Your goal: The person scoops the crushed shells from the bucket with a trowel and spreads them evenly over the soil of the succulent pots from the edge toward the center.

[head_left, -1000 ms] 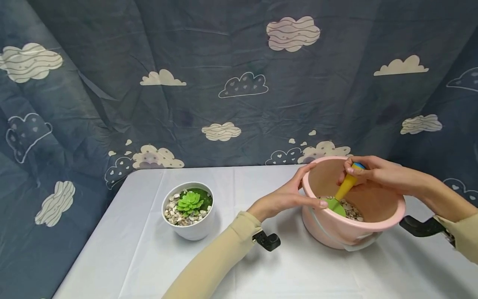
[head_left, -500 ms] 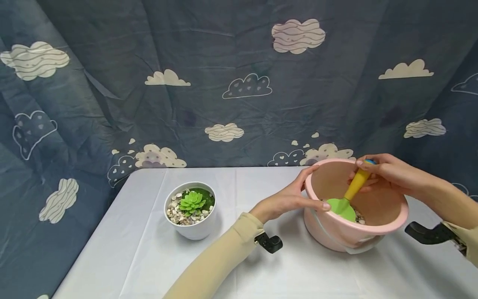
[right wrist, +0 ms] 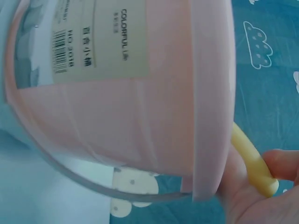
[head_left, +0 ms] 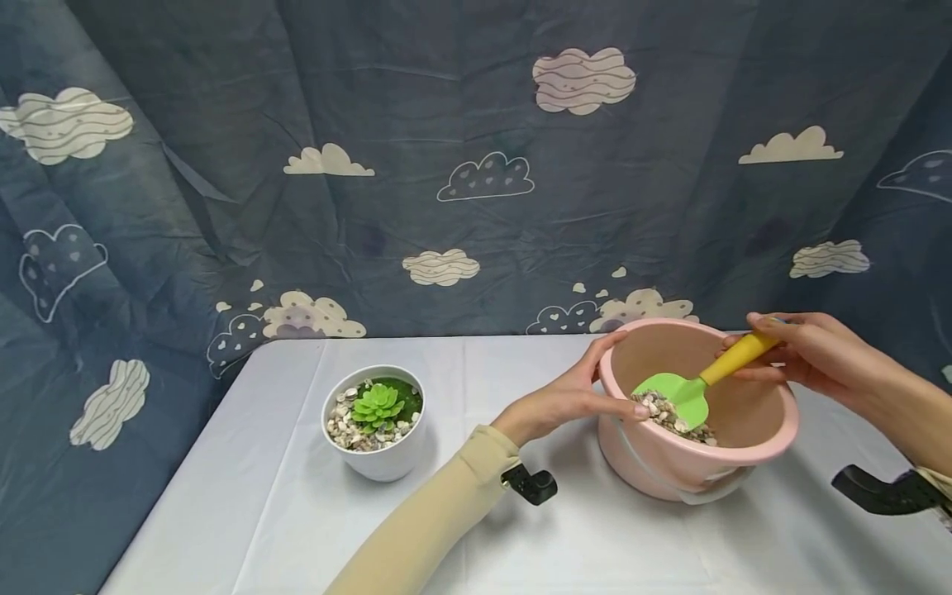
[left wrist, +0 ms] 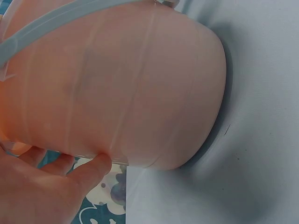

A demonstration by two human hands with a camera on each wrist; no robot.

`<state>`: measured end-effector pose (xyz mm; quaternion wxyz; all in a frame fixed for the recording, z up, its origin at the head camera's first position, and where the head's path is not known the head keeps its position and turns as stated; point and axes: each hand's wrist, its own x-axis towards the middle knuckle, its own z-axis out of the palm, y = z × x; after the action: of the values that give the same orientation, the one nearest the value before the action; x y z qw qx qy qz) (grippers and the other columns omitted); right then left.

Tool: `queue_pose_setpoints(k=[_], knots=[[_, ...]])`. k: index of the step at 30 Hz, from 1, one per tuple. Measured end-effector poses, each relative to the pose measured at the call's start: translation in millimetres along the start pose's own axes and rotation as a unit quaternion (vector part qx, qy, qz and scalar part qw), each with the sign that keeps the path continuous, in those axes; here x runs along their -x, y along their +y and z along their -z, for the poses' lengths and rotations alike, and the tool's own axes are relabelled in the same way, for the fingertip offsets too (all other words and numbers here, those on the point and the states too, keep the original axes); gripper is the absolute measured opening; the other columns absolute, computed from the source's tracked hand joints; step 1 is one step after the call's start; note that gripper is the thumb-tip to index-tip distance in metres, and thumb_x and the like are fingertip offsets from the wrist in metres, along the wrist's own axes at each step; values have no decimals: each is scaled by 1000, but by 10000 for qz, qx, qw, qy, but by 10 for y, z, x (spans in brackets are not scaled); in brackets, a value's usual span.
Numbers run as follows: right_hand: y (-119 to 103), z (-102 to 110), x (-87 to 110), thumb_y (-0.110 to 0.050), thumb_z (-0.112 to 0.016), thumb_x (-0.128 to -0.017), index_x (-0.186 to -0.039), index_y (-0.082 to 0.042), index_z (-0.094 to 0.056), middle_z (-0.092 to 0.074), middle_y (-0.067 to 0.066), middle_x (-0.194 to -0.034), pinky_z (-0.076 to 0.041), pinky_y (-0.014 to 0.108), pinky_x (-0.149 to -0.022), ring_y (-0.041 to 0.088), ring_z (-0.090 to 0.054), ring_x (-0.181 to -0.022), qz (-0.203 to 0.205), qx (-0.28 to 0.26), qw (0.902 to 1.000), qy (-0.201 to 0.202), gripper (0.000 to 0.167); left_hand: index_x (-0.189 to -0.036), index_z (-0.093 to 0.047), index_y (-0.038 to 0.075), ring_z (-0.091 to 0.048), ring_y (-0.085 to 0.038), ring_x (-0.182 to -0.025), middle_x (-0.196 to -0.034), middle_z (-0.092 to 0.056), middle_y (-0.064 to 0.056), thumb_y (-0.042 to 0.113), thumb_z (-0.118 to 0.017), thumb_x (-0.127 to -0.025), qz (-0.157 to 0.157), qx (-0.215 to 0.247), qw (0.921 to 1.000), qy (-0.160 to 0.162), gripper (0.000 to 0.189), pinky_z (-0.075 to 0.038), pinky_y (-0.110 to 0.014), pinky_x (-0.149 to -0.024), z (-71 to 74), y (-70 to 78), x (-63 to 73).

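Note:
A pink bucket (head_left: 654,467) stands on the table at the right, with small pale stones (head_left: 660,413) inside. My left hand (head_left: 558,403) grips its left rim, the thumb over the edge nearer me. In the left wrist view those fingers (left wrist: 93,172) lie against the bucket wall (left wrist: 121,84). My right hand (head_left: 829,355) holds the yellow handle of a toy shovel (head_left: 736,359) above the right side of the rim. The green blade (head_left: 692,405) slants down into the stones. In the right wrist view the bucket largely hides the shovel (right wrist: 254,163); only its handle shows.
A white pot (head_left: 385,463) with a green succulent (head_left: 378,405), moss and pebbles stands to the left on the white-covered table (head_left: 297,529). The bucket's grey carrying handle (head_left: 710,494) hangs down its front. A dark cloud-patterned cloth (head_left: 476,107) rises behind the table.
My right hand has moved right, tipping the shovel from steep to a flatter slant. The blade has turned and more stones show around it. My left hand keeps its grip on the rim.

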<state>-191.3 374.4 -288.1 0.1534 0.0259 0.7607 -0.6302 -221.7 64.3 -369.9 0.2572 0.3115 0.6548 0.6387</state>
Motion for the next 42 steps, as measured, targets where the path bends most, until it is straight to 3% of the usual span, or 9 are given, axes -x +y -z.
queue_pose_setpoints(k=[5, 9, 17, 21, 27, 31, 42], knots=[[53, 46, 52, -21, -45, -106, -101, -11, -70, -72, 7, -104, -57, 36, -76, 24, -69, -91, 28, -842, 9964, -18, 28, -151, -22, 45, -19, -2, -140, -152, -24, 20, 18, -79, -80, 10, -13, 10000, 24, 95, -26, -43, -111, 9, -7, 9], [72, 49, 78, -24, -50, -104, -97, -12, -70, -73, 6, -100, -56, 39, -78, 25, -71, -89, -91, -1473, 9890, 121, 24, -151, -21, 46, -19, -2, -140, -153, -24, 20, 19, -79, -80, 46, -4, 10000, 2, 96, -28, -42, -110, 4, -5, 14], [93, 67, 153, -31, -58, -98, -90, -16, -69, -73, 4, -90, -56, 39, -76, 29, -72, -83, -278, -2115, 9751, 611, 21, -151, -19, 48, -18, -2, -140, -153, -22, 20, 22, -79, -80, 8, -83, 10000, 3, 97, -28, -42, -110, -2, -2, -8], [173, 116, 198, -29, -60, -97, -91, -15, -67, -73, 6, -89, -56, 41, -76, 29, -72, -81, -150, -2486, 9655, 763, 17, -151, -19, 49, -17, -2, -141, -154, -22, 20, 20, -79, -80, 31, -54, 10000, 13, 97, -27, -42, -110, -1, -10, -6], [327, 202, 249, -24, -60, -98, -103, -15, -63, -73, 8, -91, -54, 45, -79, 31, -72, -82, 60, -3262, 9412, 875, 11, -151, -19, 48, -15, -2, -142, -154, -19, 22, 20, -78, -80, 21, -30, 10000, 57, 97, -27, -43, -110, -15, -25, 8], [379, 190, 282, -25, -64, -95, -107, -16, -59, -73, 7, -92, -54, 46, -77, 30, -72, -81, 300, -3314, 9365, 1108, 16, -152, -19, 47, -13, -2, -142, -155, -17, 22, 18, -79, -80, -28, 9, 9999, 119, 98, -24, -46, -113, -23, -22, 8], [463, -16, 362, -20, -67, -93, -112, -14, -61, -73, 3, -96, -56, 43, -70, 23, -72, -83, 1042, -3451, 9201, 1533, 22, -154, -19, 43, -18, -1, -140, -154, -20, 21, 21, -80, -79, -45, -266, 9995, 153, 99, -25, -40, -111, -8, -8, -5]])
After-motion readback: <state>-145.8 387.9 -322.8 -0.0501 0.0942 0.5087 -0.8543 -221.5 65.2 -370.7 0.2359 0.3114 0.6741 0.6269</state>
